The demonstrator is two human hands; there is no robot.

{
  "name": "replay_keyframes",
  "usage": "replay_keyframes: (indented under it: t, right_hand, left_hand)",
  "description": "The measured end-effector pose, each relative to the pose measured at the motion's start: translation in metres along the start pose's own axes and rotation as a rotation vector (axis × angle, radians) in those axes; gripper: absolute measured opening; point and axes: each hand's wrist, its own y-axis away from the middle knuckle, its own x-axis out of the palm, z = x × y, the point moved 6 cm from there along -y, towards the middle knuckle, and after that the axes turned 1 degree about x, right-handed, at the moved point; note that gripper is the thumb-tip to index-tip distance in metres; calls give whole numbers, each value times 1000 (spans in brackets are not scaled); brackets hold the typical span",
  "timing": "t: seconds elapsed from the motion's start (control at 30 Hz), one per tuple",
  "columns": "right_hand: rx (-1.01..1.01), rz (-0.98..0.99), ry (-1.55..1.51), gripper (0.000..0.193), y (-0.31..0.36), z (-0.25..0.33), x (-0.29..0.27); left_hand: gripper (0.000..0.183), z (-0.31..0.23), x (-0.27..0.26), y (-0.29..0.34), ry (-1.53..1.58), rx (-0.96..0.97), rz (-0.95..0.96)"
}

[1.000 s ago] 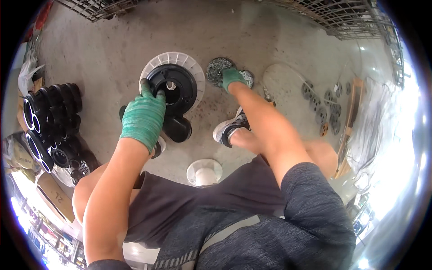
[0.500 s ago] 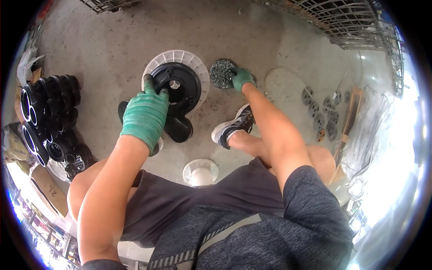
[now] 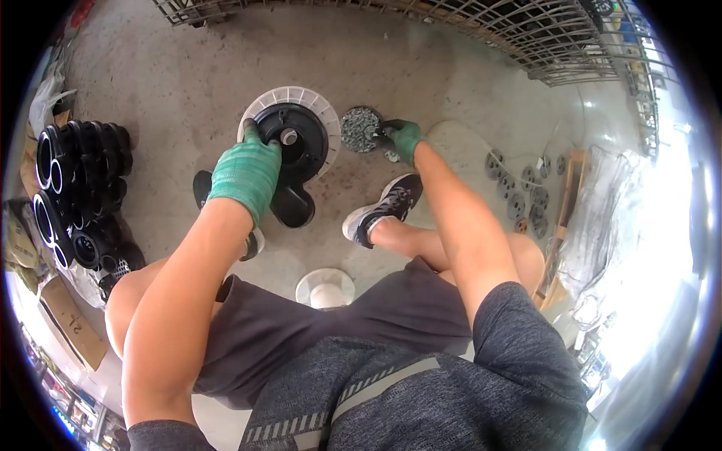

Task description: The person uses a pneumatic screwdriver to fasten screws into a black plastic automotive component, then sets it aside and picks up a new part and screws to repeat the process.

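Note:
My left hand (image 3: 244, 179), in a green knitted glove with dark fingertips, grips the rim of a round black plastic part (image 3: 312, 150). This part has a central hole and a rounded black arm pointing toward me. Beneath it lies a white slotted ring or basket (image 3: 289, 95), whose rim shows around the far side. To the right, a round pile of small grey metal pieces (image 3: 359, 129), perhaps screws, sits on the floor. My right hand (image 3: 406, 141), gloved likewise, is at the pile's right edge with fingers pinched together; what they hold is too small to name.
Stacked black tubular parts (image 3: 83, 180) stand at the left, beside a cardboard piece (image 3: 71, 323). Several grey discs (image 3: 515, 207) lie on the floor at the right. A wire cage (image 3: 556, 56) borders the far right. A white round flanged piece (image 3: 325, 289) sits between my legs.
My right hand has drawn back from over the metal pieces to the pile's right edge. My left hand keeps its grip on the black part. The whole view has shifted slightly.

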Motion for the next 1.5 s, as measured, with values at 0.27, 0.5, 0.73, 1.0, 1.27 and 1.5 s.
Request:
replay_keyframes:
  t: [0.27,0.5,0.73,1.0,1.27,1.5]
  right_hand:
    - [-126,259,-454,31,55,39,13]
    - [-171,666,-575,36,142,99,31]
    - [-494,383,152,36,287,150,90]
    - [-1068,156,860,38,331,160,136]
    - [-976,79,481,24,317,172,111]
    - [-633,90,460,41,295,176,103]
  left_hand:
    - [35,16,24,-14,130,-74,-13]
    - [32,0,-15,9,64,70,20]
    - [66,-40,-29,44,2129,78,258]
    - [63,-58,-31,59,2420,111,437]
    - [42,-43,-40,71,2227,254,343]
    - [36,-43,-83,77,1720,327,-37]
